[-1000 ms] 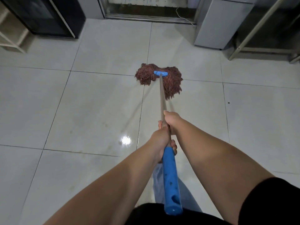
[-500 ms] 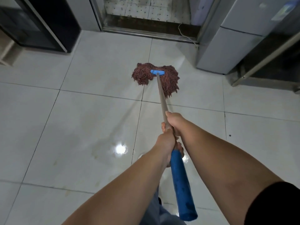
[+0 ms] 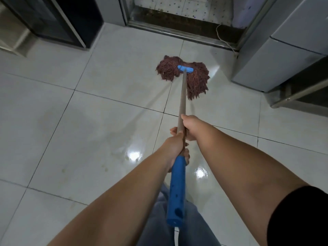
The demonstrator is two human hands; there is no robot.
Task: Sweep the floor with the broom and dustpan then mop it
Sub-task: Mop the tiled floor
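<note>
A floor (image 3: 88, 121) of large pale glossy tiles with dark grout lines fills most of the frame, and wet streaks and bright reflected light spots are seen on it near the centre. A grey cabinet (image 3: 276, 55) is placed at the upper right, with a metal frame below it at the right edge, and a dark glass-fronted unit (image 3: 58, 20) is set at the upper left. A doorway threshold (image 3: 177, 31) of dark metal runs across the top centre, and a thin pale cord (image 3: 224, 39) is draped over its right end. Two bare forearms are stretched from the bottom of the frame toward the centre, a black sleeve (image 3: 301, 215) is seen at the lower right, and grey trousers are visible at the bottom centre. A mop (image 3: 182, 96) is held out in front, its pole running from the lower centre up to the upper centre. Its reddish-brown string head (image 3: 197, 80) is spread flat on the tiles just below the threshold, clamped by a blue crosspiece. The blue grip (image 3: 176, 189) covers the near end of the pole. The right hand (image 3: 191, 126) is wrapped around the bare pole, fingers curled tightly about it. The left hand (image 3: 174, 146) is closed around the pole just below it, at the top of the blue grip, fingers curled round and pressed together.
</note>
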